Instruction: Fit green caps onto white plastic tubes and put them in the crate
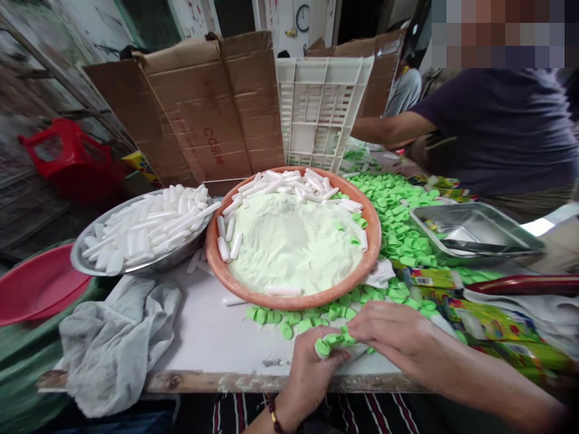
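Near the table's front edge my left hand (pixel 310 364) is closed around white plastic tubes whose ends carry green caps (pixel 322 348). My right hand (pixel 391 331) reaches in from the right, its fingers pinched at a green cap at the far side of that bunch. Fingers hide most of the tubes, so I cannot tell how many there are. Just beyond both hands, loose green caps (pixel 286 330) lie scattered. Behind these stands a wide orange-brown basin (pixel 376 244) of pale green powder (pixel 294 241), with white tubes (pixel 283 291) and a few green caps on it.
A metal bowl (pixel 136 269) heaped with white tubes stands left of the basin, above a grey cloth (pixel 120 337). To the right lie a pile of green caps (pixel 398 211), a metal tray (pixel 479 211) and yellow-green packets (pixel 497 319). Cardboard (pixel 208 108) stands behind; another person (pixel 497 132) works at right.
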`<state>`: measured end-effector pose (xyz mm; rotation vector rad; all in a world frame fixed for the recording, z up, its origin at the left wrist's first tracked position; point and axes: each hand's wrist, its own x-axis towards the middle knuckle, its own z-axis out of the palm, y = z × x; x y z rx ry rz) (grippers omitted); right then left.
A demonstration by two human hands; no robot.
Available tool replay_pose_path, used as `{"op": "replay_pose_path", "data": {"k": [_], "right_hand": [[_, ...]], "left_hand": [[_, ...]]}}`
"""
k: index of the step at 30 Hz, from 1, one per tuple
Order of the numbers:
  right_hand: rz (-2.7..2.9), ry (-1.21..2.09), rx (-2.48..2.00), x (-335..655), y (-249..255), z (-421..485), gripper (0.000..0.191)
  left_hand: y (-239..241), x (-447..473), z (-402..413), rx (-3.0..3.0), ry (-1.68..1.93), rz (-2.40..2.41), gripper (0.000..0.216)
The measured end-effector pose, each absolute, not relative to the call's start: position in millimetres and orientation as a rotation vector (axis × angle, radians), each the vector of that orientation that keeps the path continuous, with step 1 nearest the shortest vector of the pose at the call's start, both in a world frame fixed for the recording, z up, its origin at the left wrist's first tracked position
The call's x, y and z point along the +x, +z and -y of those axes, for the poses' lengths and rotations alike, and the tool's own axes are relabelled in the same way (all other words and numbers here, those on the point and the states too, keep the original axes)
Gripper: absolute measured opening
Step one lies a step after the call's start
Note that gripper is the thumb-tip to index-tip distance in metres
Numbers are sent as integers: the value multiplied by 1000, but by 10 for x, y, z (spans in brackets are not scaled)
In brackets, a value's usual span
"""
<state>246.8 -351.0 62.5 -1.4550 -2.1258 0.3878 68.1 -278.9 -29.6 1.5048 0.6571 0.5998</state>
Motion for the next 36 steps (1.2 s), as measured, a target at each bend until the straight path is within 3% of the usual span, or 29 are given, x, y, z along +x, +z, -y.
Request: {"op": "replay_pose_path", "data": {"k": [4, 8, 14, 20, 26, 29, 32, 36], "right_hand": [[1920, 482, -1665, 2465, 535, 3548, 24], [1364, 638, -1828, 2453, 239, 3660, 29], [502, 764, -1516, 2519, -140, 3917, 33], [889, 823, -1848, 2385, -127, 4177, 32], [1278, 340, -1976, 2237, -291, 3863, 27], [1338, 282, -2000, 2344, -287, 3772, 26], [1358, 238, -2048, 2662, -134, 3813, 26], [1235, -137, -2394, 3391, 170, 3752, 32]], "left_hand": [[-304, 684, 2793, 1498, 597, -687, 14], [-323, 692, 2797, 1507, 592, -729, 14], [-338, 692, 2787, 1534, 599, -724, 11], [-295, 679, 2786, 1552, 591, -741, 14], [-425, 671, 2798, 1561, 612, -805, 20], [-558, 671, 2786, 1568, 632, -787, 21], [-604, 665, 2770, 1602, 626, -769, 22], [-521, 654, 2752, 1664, 577, -770, 22]]}}
